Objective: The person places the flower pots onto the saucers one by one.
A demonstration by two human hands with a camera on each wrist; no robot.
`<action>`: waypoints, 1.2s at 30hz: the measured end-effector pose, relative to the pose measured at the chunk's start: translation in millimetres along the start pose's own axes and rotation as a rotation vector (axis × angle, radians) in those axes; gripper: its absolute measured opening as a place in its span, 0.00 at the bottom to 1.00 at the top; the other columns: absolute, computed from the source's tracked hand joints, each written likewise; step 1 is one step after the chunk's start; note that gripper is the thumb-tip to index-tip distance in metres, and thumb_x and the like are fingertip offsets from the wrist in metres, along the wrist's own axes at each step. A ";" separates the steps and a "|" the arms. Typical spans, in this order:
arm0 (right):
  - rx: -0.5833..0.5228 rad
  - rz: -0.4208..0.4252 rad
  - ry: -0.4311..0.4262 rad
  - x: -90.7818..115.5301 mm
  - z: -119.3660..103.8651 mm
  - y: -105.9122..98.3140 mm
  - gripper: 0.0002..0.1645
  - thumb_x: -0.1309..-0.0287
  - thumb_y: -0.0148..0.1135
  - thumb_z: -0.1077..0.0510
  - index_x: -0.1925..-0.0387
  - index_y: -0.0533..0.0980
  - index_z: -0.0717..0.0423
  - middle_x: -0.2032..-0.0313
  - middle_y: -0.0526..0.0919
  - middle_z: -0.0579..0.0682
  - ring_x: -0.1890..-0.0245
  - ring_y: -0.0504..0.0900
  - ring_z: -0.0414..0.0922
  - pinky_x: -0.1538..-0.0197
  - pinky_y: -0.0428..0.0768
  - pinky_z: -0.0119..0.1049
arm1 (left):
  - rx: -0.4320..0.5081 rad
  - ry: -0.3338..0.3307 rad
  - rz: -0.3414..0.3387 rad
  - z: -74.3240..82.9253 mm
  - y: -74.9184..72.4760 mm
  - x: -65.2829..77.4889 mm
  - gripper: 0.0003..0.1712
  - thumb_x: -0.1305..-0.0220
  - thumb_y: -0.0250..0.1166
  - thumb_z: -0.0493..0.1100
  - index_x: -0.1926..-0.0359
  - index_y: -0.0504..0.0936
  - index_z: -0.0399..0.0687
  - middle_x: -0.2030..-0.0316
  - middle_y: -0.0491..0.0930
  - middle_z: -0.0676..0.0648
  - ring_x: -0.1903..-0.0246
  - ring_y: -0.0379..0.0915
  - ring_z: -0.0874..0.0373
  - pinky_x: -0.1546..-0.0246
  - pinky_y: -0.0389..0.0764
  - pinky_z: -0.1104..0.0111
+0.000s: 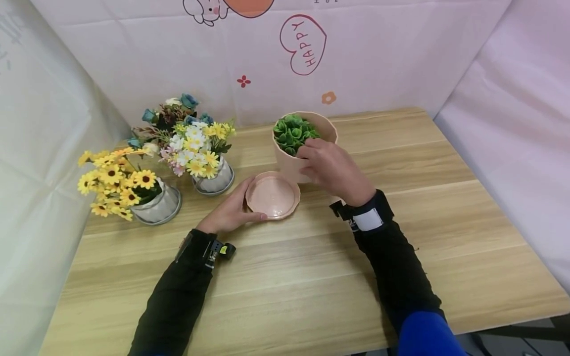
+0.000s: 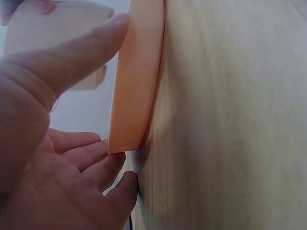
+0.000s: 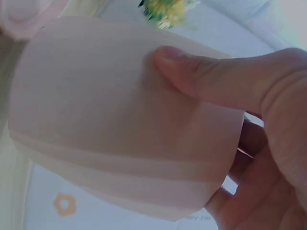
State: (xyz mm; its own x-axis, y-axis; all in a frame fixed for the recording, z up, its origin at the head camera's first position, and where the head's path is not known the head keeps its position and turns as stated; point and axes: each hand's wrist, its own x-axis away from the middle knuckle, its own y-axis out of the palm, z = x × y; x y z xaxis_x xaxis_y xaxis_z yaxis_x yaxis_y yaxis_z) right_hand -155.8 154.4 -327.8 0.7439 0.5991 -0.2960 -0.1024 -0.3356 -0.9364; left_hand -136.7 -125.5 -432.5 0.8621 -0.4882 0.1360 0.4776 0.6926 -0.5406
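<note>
A pale pink flowerpot (image 1: 289,167) with a leafy green plant (image 1: 295,132) in it is near the back of the table. My right hand (image 1: 336,170) grips its near rim, the thumb pressed to the outer wall (image 3: 105,96) and the other fingers partly hidden over the edge. Just in front of the pot, a round pink saucer (image 1: 272,196) lies flat on the wood. With the thumb on its near edge and fingers on its left side, my left hand (image 1: 229,210) holds the saucer.
To the left stand several potted flowers: yellow daisies (image 1: 113,183) in a grey pot (image 1: 157,205), white and yellow blooms (image 1: 196,148) in another grey pot (image 1: 215,179), and blue flowers (image 1: 189,101) behind. A printed white cloth (image 1: 378,54) hangs along the table's (image 1: 289,287) back edge.
</note>
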 end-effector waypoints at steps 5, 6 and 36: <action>-0.025 0.015 -0.124 -1.0 -18.2 -0.4 0.09 0.43 0.78 0.65 0.61 0.84 0.59 0.60 0.85 0.54 0.57 0.84 0.50 0.50 0.88 0.44 | 0.023 0.013 -0.003 -0.3 -0.8 0.1 0.64 0.36 0.78 0.46 0.15 0.42 0.42 0.16 0.47 0.39 0.16 0.46 0.44 0.16 0.54 0.47; -0.024 0.014 -0.145 -1.1 -21.6 0.6 0.09 0.43 0.78 0.65 0.61 0.85 0.59 0.60 0.85 0.53 0.57 0.84 0.49 0.50 0.88 0.43 | 0.024 0.013 -0.004 -0.7 -1.0 0.4 0.64 0.36 0.77 0.46 0.15 0.42 0.43 0.15 0.47 0.39 0.16 0.46 0.44 0.16 0.54 0.47; -0.103 -0.168 -0.177 -3.4 -43.8 26.7 0.15 0.49 0.74 0.72 0.73 0.79 0.50 0.70 0.77 0.44 0.69 0.76 0.39 0.67 0.78 0.33 | 0.194 0.121 0.013 -6.9 -0.9 -1.7 0.69 0.42 0.81 0.39 0.14 0.40 0.61 0.16 0.51 0.51 0.17 0.48 0.54 0.14 0.50 0.56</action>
State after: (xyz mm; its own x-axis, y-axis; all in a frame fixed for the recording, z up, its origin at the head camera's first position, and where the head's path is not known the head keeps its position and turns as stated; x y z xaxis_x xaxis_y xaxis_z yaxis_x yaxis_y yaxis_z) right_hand -132.1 111.5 -343.6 0.6166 0.7677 -0.1748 0.0871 -0.2872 -0.9539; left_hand -139.7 -129.0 -438.0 0.8474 -0.5305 0.0232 0.5001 0.7826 -0.3707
